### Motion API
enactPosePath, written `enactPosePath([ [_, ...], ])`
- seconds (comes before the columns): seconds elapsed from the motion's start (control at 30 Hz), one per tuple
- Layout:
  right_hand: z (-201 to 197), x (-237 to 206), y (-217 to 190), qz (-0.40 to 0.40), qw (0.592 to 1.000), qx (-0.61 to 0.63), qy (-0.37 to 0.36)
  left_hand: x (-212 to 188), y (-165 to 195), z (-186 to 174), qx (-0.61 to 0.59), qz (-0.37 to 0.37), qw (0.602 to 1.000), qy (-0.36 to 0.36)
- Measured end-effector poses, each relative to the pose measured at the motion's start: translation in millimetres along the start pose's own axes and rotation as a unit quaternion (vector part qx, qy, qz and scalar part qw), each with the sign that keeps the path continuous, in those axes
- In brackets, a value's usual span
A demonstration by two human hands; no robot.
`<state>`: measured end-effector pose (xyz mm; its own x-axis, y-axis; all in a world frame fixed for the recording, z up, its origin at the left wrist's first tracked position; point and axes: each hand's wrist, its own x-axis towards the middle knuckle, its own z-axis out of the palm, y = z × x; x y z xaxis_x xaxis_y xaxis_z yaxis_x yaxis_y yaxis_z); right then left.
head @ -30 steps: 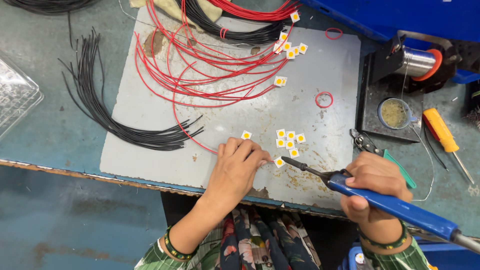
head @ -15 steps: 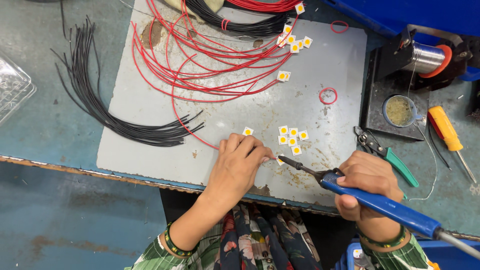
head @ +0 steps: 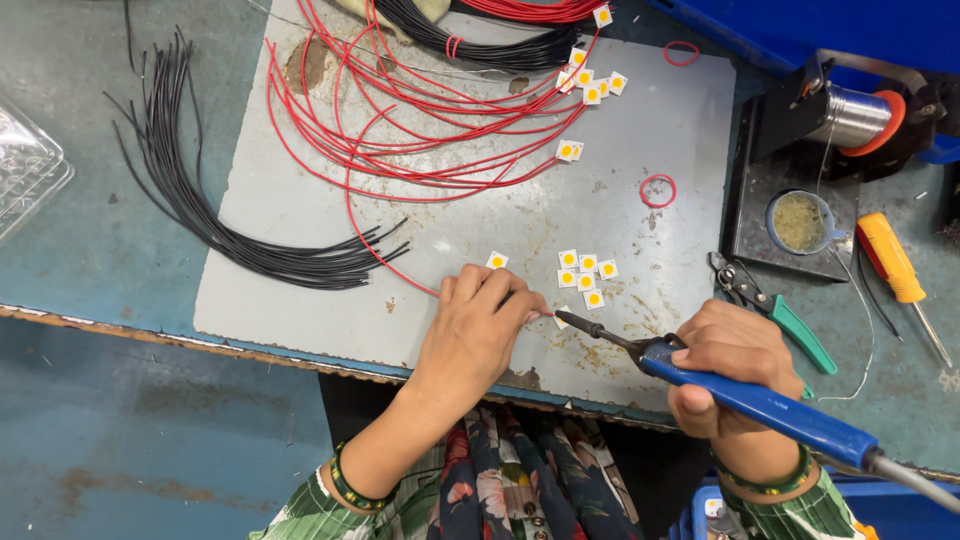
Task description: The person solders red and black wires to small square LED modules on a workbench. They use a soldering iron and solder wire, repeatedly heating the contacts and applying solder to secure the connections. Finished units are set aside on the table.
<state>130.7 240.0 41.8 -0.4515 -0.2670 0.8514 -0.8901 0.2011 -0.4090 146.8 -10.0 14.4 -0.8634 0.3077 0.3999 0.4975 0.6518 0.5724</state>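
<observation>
My left hand [head: 480,325] rests on the grey work plate [head: 300,220], fingers pinched on the end of a red wire [head: 385,262] beside a small white square chip [head: 563,317] with a yellow centre. My right hand [head: 735,365] grips a blue-handled soldering iron [head: 760,405]; its dark tip [head: 565,317] points left and meets the wire end at that chip. Several more such chips [head: 585,272] lie just beyond the tip.
Red wires [head: 430,130] loop across the plate's top; a black wire bundle [head: 220,230] lies left. A solder spool stand [head: 850,115], flux tin [head: 800,222], green-handled cutters [head: 775,315] and orange screwdriver [head: 890,265] are right. More chips [head: 590,85] sit at top. A clear tray [head: 25,170] is far left.
The soldering iron tip has moved left, closer to my left fingertips and the chip there. My left hand has stayed in place.
</observation>
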Motion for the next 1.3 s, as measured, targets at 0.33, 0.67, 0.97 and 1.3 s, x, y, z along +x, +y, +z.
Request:
enactPosePath([
  [0.33, 2, -2, -1, 0.011, 1.0, 0.005, 0.002, -3, -1, 0, 0.002, 0.002, 1.0, 0.001],
  [0.67, 0, 2, -11, 0.046, 0.998, 0.003, -0.034, -3, -2, 0, 0.027, 0.011, 1.0, 0.0],
  [0.97, 3, 10, -24, 0.058, 0.994, -0.024, -0.088, -4, -2, 0, 0.026, 0.008, 1.0, 0.005],
  [1.3, 13, 4, -9, -0.013, 0.998, -0.014, 0.053, -6, -3, -1, 0.025, 0.012, 1.0, 0.004],
])
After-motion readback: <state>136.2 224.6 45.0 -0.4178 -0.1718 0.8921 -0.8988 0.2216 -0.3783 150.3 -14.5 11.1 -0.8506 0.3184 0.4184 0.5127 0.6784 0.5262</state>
